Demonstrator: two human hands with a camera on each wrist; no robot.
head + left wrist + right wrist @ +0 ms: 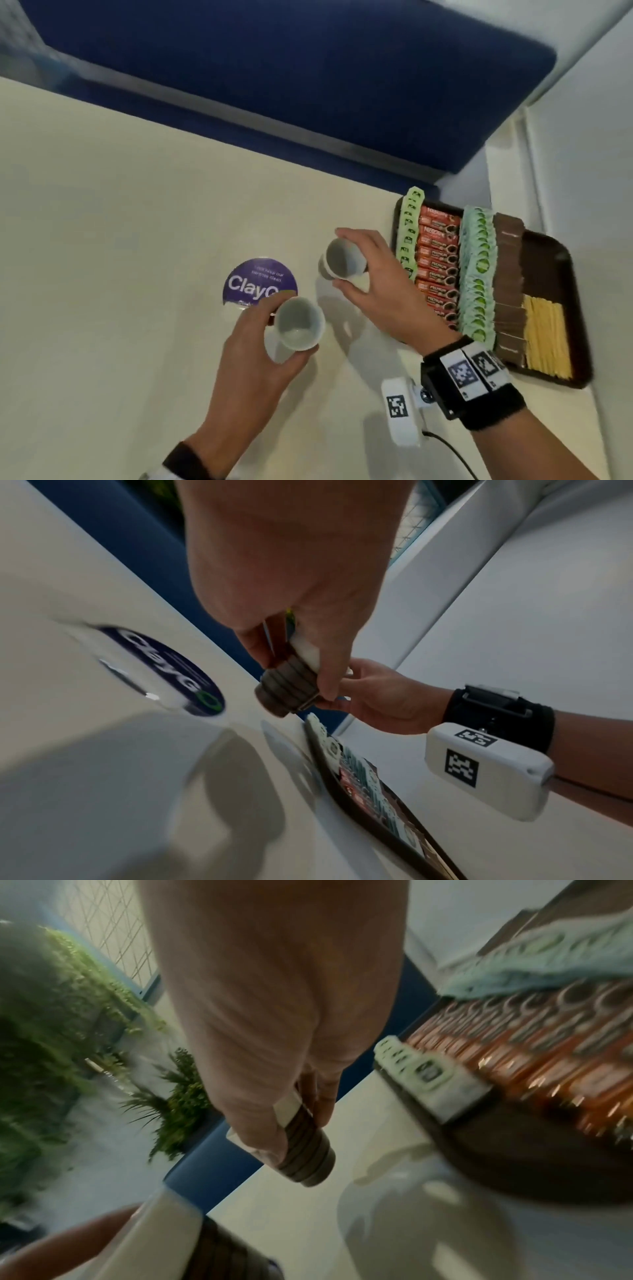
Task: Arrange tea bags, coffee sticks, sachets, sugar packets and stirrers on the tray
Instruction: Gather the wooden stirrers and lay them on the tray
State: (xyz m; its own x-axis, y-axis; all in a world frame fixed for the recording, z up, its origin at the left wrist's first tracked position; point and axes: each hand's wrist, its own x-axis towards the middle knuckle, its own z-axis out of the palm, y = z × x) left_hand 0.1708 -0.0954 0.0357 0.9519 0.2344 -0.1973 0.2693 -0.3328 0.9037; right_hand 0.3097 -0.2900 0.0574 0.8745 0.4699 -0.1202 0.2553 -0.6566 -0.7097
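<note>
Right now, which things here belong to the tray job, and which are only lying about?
For the job:
- tray
- green tea bags
- red coffee sticks
- brown packets
- yellow stirrers

Not for the job:
- cup in left hand
- cup in right hand
- purple round sticker
</note>
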